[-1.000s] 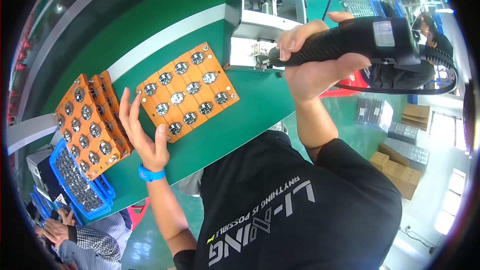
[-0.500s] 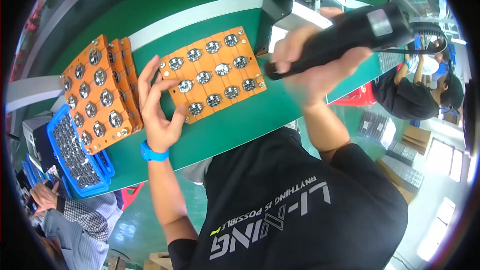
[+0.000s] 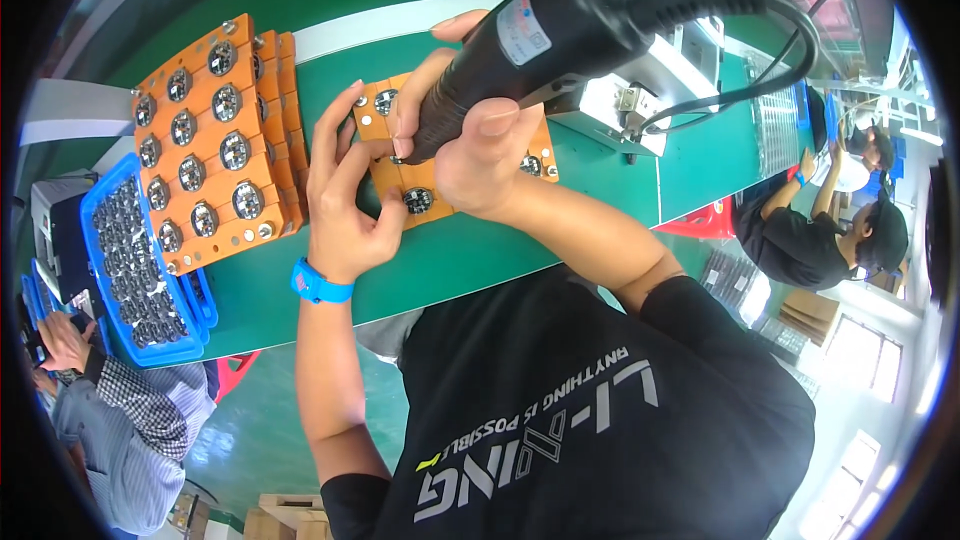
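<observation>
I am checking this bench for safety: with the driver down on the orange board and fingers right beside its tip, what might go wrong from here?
The left hand steadies the orange board with fingertips close to the tip of the black electric screwdriver; a slip could jab them. The cord loops over the grey machine and may snag, tugging the tool that the right hand grips. The stack of orange boards leans nearby and might get knocked.

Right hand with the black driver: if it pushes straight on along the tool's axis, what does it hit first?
Most likely the orange fixture board under the tip. The right hand aims the black electric screwdriver down at it, beside the left hand fingertips. Whether the tip already touches is unclear.
</observation>
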The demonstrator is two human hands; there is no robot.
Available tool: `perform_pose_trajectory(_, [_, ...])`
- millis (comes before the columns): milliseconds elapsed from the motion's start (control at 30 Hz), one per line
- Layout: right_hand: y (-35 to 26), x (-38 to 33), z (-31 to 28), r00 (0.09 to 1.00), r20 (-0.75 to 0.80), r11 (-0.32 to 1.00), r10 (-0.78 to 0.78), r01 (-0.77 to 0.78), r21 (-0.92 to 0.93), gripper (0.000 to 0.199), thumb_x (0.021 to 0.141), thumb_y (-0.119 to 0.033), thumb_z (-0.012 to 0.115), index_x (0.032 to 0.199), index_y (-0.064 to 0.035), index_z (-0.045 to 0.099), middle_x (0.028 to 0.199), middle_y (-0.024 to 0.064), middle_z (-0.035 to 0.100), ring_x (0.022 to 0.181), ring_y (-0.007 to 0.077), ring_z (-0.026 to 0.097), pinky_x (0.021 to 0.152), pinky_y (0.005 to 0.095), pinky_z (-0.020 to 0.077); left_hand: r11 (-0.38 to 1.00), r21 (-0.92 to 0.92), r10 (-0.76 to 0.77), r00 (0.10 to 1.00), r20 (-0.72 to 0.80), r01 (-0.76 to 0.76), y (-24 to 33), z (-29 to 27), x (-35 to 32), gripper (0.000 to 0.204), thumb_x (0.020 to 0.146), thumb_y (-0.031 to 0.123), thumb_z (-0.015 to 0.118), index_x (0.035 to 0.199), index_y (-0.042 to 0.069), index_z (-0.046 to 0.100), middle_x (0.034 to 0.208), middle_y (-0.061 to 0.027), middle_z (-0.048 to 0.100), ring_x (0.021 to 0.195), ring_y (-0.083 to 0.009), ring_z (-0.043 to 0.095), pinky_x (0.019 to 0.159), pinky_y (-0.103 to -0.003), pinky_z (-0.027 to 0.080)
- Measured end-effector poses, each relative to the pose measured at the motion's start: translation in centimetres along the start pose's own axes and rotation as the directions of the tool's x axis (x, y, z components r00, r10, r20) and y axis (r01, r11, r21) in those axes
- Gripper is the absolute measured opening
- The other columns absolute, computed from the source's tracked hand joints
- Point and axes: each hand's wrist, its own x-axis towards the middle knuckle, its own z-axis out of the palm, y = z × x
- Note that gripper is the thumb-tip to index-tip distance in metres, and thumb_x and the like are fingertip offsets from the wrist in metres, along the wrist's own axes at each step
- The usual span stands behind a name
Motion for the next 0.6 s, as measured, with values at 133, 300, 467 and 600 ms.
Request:
perform_pose_trajectory(133, [0.2, 0.0, 0.2, 0.999, 0.038, 1.000, 0.011, -0.011, 0.002, 0.082, 0.084, -0.072, 0.052, 0.117, 0.0003, 0.035, 0.058, 0.0100, 0.055, 0.045, 0.0155, 0.053, 0.043, 0.0261, 0.0434, 1.000, -0.017, 0.001, 1.000, -0.020, -0.001, -0.2, 0.0, 0.0, 0.029, 0.060, -0.002, 0.055, 0.088, -0.006, 0.062, 0.140, -0.0273, 0.041, 0.130, -0.0449, 0.045, 0.109, -0.051, 0.038])
perform_pose_trajectory(300, [0.5, 0.2, 0.5, 0.996, 0.087, 1.000, -0.013, 0.011, 0.019, 0.078, 0.085, -0.069, 0.054, 0.116, 0.0001, 0.037, 0.059, 0.0084, 0.056, 0.045, 0.0131, 0.052, 0.043, 0.0243, 0.0411, 0.999, 0.025, -0.029, 1.000, -0.002, 0.029, 0.3, -0.5, 0.2, 0.031, 0.060, -0.002, 0.055, 0.090, -0.007, 0.062, 0.139, -0.0269, 0.042, 0.127, -0.0450, 0.047, 0.108, -0.049, 0.039])
perform_pose_trajectory(467, [1.2, -0.3, 0.5, 0.992, 0.123, 0.995, -0.014, 0.002, 0.100, 0.068, 0.086, -0.049, 0.068, 0.118, 0.0047, 0.040, 0.068, 0.0085, 0.058, 0.053, 0.0121, 0.054, 0.049, 0.0245, 0.0430, 0.998, 0.004, -0.056, 0.998, -0.008, 0.056, 0.7, -0.3, 0.2, 0.037, 0.060, -0.002, 0.055, 0.096, -0.008, 0.063, 0.138, -0.0265, 0.043, 0.127, -0.0442, 0.048, 0.105, -0.048, 0.041])
perform_pose_trajectory(600, [1.1, 0.4, 0.7, 0.982, 0.188, 0.998, 0.031, -0.039, 0.041, 0.055, 0.080, -0.020, 0.079, 0.120, 0.0045, 0.049, 0.087, 0.0069, 0.063, 0.074, 0.0105, 0.059, 0.068, 0.0256, 0.0491, 0.995, 0.052, -0.091, 0.996, 0.005, 0.090, 0.4, -0.5, -0.5, 0.041, 0.062, -0.003, 0.058, 0.102, -0.006, 0.064, 0.130, -0.0258, 0.050, 0.122, -0.0438, 0.050, 0.099, -0.046, 0.045])
